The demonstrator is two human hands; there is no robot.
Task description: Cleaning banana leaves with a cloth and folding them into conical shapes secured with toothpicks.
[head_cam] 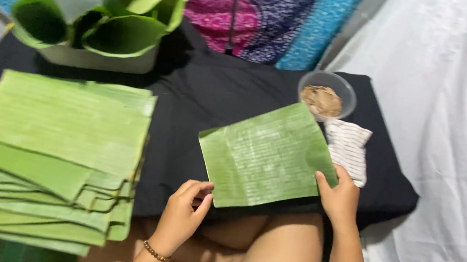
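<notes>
A square piece of green banana leaf [266, 156] lies flat on the black cloth in front of me. My left hand [183, 214] pinches its near left corner between thumb and fingers. My right hand [338, 196] grips its near right corner. A beaded bracelet sits on my left wrist. My bare knees show below the leaf.
A thick stack of cut banana leaves [53, 155] lies at the left. Behind it a white tub [99, 56] holds several leaves rolled into cones. A clear bowl with brown contents [326, 96] and a striped cloth [348, 149] sit at the right. White fabric [453, 148] covers the right side.
</notes>
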